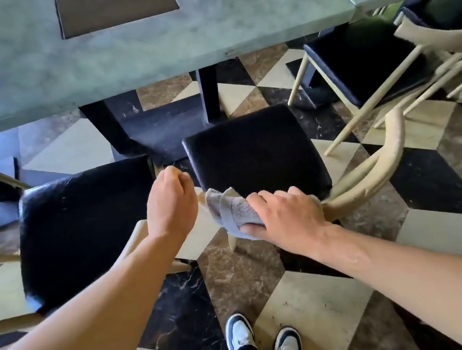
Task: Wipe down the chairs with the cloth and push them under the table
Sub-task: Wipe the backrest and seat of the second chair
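Head view looks down on two black-cushioned chairs standing side by side before a grey-green table, neither yet under it; the right hand presses a grey cloth onto the curved pale wooden backrest of the right chair, fingers and thumb wrapped round the cloth; the cloth lies bunched at the seat's rear edge; the left hand hangs above the gap between the chairs, fingers curled into a fist, holding nothing; the left chair stands just beside it; a third chair stands further right, partly under the table; the floor is chequered tile.
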Demonstrator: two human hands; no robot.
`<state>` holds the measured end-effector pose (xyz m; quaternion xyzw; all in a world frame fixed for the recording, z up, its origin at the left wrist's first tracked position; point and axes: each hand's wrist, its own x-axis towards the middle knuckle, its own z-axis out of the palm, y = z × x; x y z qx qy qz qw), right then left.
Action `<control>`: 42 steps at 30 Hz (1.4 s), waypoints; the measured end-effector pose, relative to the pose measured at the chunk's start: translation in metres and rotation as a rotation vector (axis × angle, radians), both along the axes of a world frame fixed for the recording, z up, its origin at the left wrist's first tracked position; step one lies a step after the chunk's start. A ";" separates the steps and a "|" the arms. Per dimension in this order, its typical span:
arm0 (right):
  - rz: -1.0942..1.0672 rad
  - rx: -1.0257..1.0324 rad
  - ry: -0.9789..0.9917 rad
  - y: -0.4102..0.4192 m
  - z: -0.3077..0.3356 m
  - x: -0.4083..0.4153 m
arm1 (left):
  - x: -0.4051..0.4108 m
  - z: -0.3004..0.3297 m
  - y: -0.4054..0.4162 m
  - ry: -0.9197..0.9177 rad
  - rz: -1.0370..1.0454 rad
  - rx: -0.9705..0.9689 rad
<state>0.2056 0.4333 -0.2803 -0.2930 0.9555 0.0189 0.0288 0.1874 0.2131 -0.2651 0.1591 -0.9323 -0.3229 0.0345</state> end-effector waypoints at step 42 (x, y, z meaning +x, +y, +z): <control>-0.407 -0.192 0.130 0.028 -0.010 0.001 | -0.029 -0.028 0.087 -0.173 -0.240 -0.369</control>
